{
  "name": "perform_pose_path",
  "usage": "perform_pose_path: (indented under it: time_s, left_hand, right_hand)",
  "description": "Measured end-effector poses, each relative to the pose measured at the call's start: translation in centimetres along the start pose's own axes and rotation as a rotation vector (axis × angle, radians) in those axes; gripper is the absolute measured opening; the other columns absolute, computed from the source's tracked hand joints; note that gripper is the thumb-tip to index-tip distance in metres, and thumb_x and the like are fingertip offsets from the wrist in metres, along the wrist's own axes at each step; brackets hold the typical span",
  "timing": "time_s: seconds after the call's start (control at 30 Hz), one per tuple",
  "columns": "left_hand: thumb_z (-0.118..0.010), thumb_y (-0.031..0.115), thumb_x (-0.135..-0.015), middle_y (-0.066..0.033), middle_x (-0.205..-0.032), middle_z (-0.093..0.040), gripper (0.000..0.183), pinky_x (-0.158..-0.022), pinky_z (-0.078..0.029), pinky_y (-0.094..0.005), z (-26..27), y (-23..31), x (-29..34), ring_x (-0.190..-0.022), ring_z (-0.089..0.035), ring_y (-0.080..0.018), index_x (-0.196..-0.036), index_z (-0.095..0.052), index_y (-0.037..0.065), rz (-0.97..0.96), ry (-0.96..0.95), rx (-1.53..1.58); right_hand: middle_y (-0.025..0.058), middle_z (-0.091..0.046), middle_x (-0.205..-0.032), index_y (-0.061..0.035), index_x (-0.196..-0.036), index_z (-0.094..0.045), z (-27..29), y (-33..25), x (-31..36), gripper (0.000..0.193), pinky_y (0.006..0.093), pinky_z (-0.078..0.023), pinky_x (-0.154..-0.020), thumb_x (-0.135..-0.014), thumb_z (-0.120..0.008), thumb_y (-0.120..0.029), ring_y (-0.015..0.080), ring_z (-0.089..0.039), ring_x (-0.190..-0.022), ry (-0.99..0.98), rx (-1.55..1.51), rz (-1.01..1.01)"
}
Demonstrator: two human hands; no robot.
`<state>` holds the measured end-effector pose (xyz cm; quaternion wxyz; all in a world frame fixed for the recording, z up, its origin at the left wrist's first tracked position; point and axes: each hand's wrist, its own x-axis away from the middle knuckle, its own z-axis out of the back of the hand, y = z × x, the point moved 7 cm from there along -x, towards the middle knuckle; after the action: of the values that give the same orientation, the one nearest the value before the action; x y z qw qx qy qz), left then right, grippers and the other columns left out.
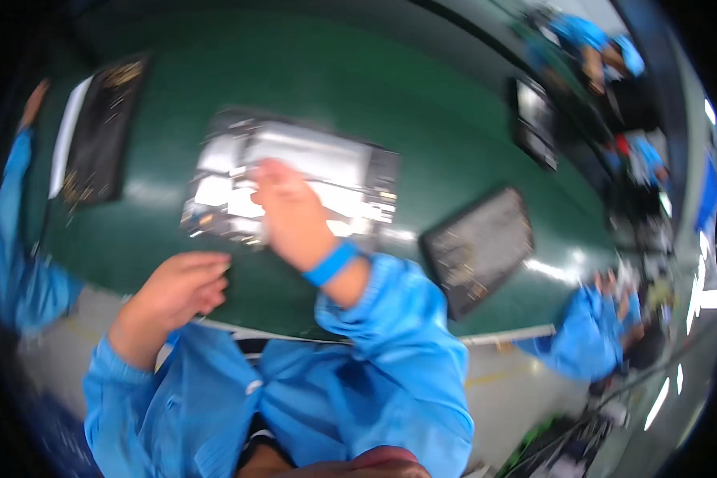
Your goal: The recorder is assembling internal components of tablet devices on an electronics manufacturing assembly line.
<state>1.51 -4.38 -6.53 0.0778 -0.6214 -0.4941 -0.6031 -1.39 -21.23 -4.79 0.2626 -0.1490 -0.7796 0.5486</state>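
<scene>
A flat rectangular electronic device with its inside exposed (311,147), showing shiny silver panels and a dark frame, lies on the green table in front of me. My right hand (291,215), with a blue wristband (331,263), is over the middle of this device. Its fingers point away from me and are smeared by motion, so I cannot make out whether they touch or grip anything. Nearer to me, left of the right hand, my left hand (179,291) is held beside the device's near left corner. Its fingers are half bent and slightly apart, with nothing visible in them.
Another dark flat unit (476,247) lies at right on the green table (295,56). A dark unit beside a white strip (102,131) is at far left, near a co-worker's blue sleeve (12,191). One more unit (534,119) lies far right. Other people in blue sit at right.
</scene>
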Motion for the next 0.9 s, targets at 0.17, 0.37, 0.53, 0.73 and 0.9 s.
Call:
perform_pose_path:
  time_s: [0.17,0.37,0.53,0.73,0.9]
  left_hand:
    - [-0.051,0.009,-0.079,-0.0054,-0.064,-0.054,0.026,-0.037,-0.040,-0.0207,0.5,-0.3,0.2,-0.046,-0.054,-0.0126,-0.102,-0.046,-0.003,-0.007,-0.014,0.034]
    - [-0.050,0.007,-0.079,-0.0063,-0.061,-0.054,0.027,-0.037,-0.042,-0.0219,0.0,-1.0,1.5,-0.045,-0.054,-0.0132,-0.102,-0.044,-0.004,0.054,-0.046,0.047]
    - [-0.050,0.008,-0.078,-0.0069,-0.061,-0.054,0.027,-0.036,-0.042,-0.0216,0.0,-0.3,0.6,-0.045,-0.055,-0.0138,-0.102,-0.044,-0.004,-0.006,-0.024,0.101]
    - [-0.049,0.007,-0.078,-0.0073,-0.061,-0.054,0.025,-0.036,-0.041,-0.0211,-0.1,-0.2,-0.6,-0.044,-0.054,-0.0141,-0.100,-0.044,-0.003,0.000,-0.060,0.066]
    - [-0.050,0.008,-0.078,-0.0069,-0.059,-0.053,0.023,-0.036,-0.041,-0.0221,-0.5,-0.6,-0.1,-0.043,-0.054,-0.0144,-0.099,-0.045,-0.002,0.057,-0.059,0.038]
  right_hand:
    - [0.0108,-0.058,-0.083,0.0000,-0.106,-0.048,-0.1,-1.8,0.3,0.038,0.0256,-0.043,-0.067,-0.081,-0.047,-0.030,0.0148,-0.056,-0.075,0.020,0.330,0.040]
    - [0.0130,-0.059,-0.085,0.0011,-0.106,-0.048,-0.3,-1.8,0.3,0.039,0.0260,-0.044,-0.068,-0.081,-0.046,-0.029,0.0179,-0.058,-0.079,0.001,0.291,-0.008]
    - [0.0105,-0.058,-0.076,0.0003,-0.105,-0.048,0.0,-2.1,0.2,0.037,0.0254,-0.043,-0.065,-0.081,-0.047,-0.028,0.0158,-0.056,-0.071,0.051,0.316,0.060]
    - [0.0094,-0.057,-0.071,0.0001,-0.102,-0.050,-0.3,-1.8,0.0,0.034,0.0264,-0.043,-0.063,-0.081,-0.048,-0.027,0.0157,-0.054,-0.067,0.080,0.294,0.127]
    - [0.0107,-0.058,-0.073,-0.0004,-0.103,-0.050,0.3,-2.3,0.7,0.034,0.0269,-0.043,-0.064,-0.081,-0.048,-0.027,0.0170,-0.056,-0.070,0.082,0.304,0.085]
